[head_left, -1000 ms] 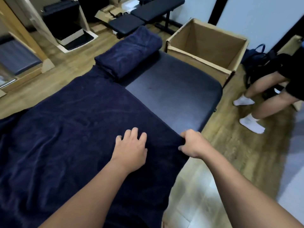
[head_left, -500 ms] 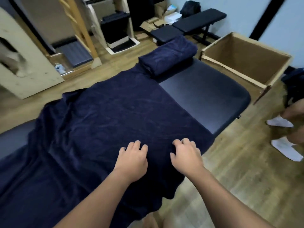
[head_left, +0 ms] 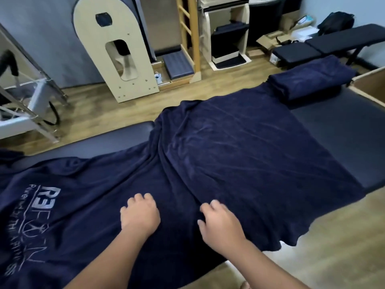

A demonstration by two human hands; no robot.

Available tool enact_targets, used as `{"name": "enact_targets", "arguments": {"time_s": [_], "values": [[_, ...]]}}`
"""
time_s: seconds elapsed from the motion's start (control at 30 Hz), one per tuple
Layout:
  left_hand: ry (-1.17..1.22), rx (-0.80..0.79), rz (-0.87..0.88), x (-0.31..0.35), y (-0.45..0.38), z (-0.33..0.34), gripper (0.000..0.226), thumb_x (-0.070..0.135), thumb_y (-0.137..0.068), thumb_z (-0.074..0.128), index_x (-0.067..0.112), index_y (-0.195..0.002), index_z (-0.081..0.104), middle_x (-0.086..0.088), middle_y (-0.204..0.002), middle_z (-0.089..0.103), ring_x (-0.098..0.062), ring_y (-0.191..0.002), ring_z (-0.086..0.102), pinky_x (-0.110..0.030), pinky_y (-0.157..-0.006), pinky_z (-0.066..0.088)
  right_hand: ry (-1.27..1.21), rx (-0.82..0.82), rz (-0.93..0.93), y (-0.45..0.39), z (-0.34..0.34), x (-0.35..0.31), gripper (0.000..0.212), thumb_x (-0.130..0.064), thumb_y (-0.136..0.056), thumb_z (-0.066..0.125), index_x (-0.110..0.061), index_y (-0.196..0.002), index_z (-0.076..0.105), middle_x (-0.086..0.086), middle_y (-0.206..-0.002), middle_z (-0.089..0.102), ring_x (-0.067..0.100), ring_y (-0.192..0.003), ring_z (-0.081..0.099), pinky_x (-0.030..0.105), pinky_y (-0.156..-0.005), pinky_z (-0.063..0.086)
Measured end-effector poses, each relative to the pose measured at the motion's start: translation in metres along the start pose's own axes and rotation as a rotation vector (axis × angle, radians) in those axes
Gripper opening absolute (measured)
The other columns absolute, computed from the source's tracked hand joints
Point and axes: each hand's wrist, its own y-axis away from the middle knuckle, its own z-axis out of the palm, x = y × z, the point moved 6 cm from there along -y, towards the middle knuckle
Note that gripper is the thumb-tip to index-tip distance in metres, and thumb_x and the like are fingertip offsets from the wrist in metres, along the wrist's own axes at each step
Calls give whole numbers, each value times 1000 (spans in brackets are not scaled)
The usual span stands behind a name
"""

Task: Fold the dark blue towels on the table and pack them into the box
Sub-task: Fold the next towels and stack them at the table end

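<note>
Smoothing looks like the step in hand — both of my hands lie on the spread towel (head_left: 239, 155) near its close edge. Left hand (head_left: 140, 215) rests knuckles up with fingers curled under; whether it pinches cloth I cannot tell. Right hand (head_left: 220, 225) rests just beside it, fingers bent onto a ridge of fabric — grip also unclear. Likely placed so to flatten the crease running between them before a fold.

Towel covers the middle of the table (head_left: 343, 130), its right part hanging over the near edge, logo print at left. 1 folded towel (head_left: 308, 82) sits at the far right. Box (head_left: 369, 82) only partly in view, beyond the table's far right end. Nothing blocks the path there.
</note>
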Motion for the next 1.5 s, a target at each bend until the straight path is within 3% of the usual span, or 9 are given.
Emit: {"name": "enact_targets", "arguments": {"time_s": [0.07, 0.17, 0.3, 0.47, 0.8, 1.0, 1.23, 1.4, 1.5], "values": [[23, -17, -30, -36, -9, 16, 48, 56, -102, 38, 15, -125, 45, -6, -128, 54, -25, -117, 54, -38, -85, 46, 32, -40, -54, 6, 27, -32, 34, -51, -84, 63, -23, -103, 60, -1, -96, 56, 25, -89, 62, 38, -68, 53], [44, 8, 180, -60, -20, 33, 37, 50, -106, 34, 17, -121, 43, -4, -123, 53, -22, -110, 54, -33, -76, 44, 158, -129, 22, 8, 52, -67, 43, -54, -85, 68, -21, -110, 59, 1, -105, 56, 26, -99, 55, 39, -78, 49], [-52, 7, 429, -77, -26, 35, 20, 32, -108, 37, 20, -119, 48, 0, -120, 56, -21, -109, 57, -35, -82, 43, 235, -80, 155, 0, 65, -91, 42, -28, -46, 97, -24, -62, 58, -7, -64, 54, 18, -58, 56, 29, -46, 34], [-169, -58, 401, -126, -36, 31, 22, 16, -97, 47, 21, -115, 58, 0, -118, 63, -24, -105, 63, -36, -77, 42, 186, -104, 66, -10, 78, -138, 19, -29, -102, 49, -15, -111, 59, 5, -113, 60, 28, -106, 55, 38, -81, 41], [-255, -405, 113, -260, -42, 39, 53, 8, -78, 48, 23, -127, 61, -1, -132, 61, -28, -114, 63, -44, -93, 53, 14, -338, -188, -16, 140, -277, 23, -28, -103, 50, -8, -114, 56, 17, -115, 57, 38, -103, 57, 46, -84, 48], [-9, -311, 155, -247, -53, 11, 39, 26, -84, 51, 22, -122, 58, -4, -131, 60, -28, -117, 61, -43, -95, 51, -29, -220, -100, -48, 118, -258, 24, -39, -101, 49, -17, -108, 57, 6, -111, 61, 31, -98, 62, 38, -77, 48], [205, 149, 213, -206, -107, -36, 24, 26, -101, 42, 18, -122, 49, -4, -125, 47, -29, -97, 58, -41, -73, 51, -24, -49, -48, -133, 64, -213, 20, -36, -98, 52, -21, -105, 64, 0, -106, 60, 25, -99, 61, 35, -79, 49], [341, -48, 295, -178, -168, -32, 61, 41, -104, 46, 30, -157, 20, 4, -166, 15, -29, -137, 47, -46, -103, 47, -15, 56, -77, -218, 25, -190, 16, -30, -98, 53, -21, -106, 64, -3, -110, 58, 24, -98, 61, 36, -80, 50], [148, -110, 270, -174, -184, -31, 55, 44, -99, 58, 25, -145, 36, -8, -143, 39, -32, -116, 59, -44, -88, 52, -7, 46, -114, -263, 16, -182, 16, -26, -99, 52, -20, -108, 64, -4, -113, 58, 25, -99, 62, 40, -82, 51]]}}
